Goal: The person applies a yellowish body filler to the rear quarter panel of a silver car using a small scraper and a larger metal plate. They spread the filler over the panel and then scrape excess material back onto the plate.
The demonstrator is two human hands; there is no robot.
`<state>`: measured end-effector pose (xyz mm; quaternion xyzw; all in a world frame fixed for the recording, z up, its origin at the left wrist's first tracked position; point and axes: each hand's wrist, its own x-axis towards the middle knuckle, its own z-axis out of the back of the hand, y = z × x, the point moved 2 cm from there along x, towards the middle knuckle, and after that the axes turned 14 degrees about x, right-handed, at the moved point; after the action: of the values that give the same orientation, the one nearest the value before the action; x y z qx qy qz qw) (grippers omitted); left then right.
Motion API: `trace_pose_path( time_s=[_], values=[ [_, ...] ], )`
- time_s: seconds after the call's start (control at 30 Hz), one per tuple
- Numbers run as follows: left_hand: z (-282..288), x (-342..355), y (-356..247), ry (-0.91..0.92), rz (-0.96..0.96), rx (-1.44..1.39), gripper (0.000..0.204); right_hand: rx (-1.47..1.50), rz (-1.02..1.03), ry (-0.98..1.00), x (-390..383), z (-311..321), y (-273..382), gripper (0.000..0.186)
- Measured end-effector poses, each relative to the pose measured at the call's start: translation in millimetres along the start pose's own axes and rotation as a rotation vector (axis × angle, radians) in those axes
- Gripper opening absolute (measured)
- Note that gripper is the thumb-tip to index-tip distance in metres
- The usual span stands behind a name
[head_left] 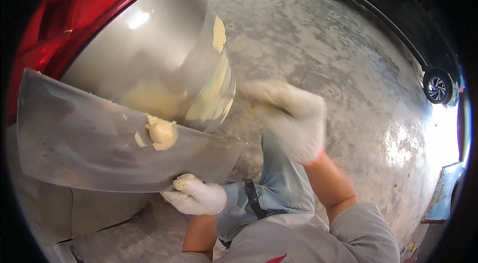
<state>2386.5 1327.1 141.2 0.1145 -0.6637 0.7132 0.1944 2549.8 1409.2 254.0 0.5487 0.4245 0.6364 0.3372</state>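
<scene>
My left hand, in a white knit glove, pinches the lower edge of a grey, see-through curved sheet. A lump of cream-coloured body filler sits on the sheet near its upper edge. My right hand, gloved too and blurred by motion, is raised to the right of a silver-grey car body corner. Its fingers are curled; a yellowish bit shows by them, but I cannot make out what they hold. Pale yellow filler patches cover parts of the corner, apart from the hand.
A red tail light lies above the body panel at upper left. Grey concrete floor stretches to the right. A dark car stands at upper right. At the right edge is a worn blue panel.
</scene>
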Motion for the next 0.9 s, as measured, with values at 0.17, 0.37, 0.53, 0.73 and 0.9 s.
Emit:
trace_pose_path(
  time_s=[0.17,0.37,0.53,0.73,0.9],
  values=[
    [-25,-9,-23,-0.178,-0.119,-0.101,0.044,-0.186,0.200,0.359,-32,22,-9,0.042],
    [-8,8,-54,-0.445,-0.365,0.345,0.036,-0.473,0.144,0.325,36,32,-35,0.039],
    [13,8,-58,-0.543,-0.229,0.208,0.038,-0.197,0.338,-0.227,128,13,-88,0.035],
    [36,0,-64,-0.497,-0.449,0.467,0.036,-0.099,0.302,-0.194,155,-3,-100,0.033],
    [43,0,-57,-0.442,-0.431,0.490,0.035,-0.187,0.423,-0.140,143,2,-73,0.041]
  ],
)
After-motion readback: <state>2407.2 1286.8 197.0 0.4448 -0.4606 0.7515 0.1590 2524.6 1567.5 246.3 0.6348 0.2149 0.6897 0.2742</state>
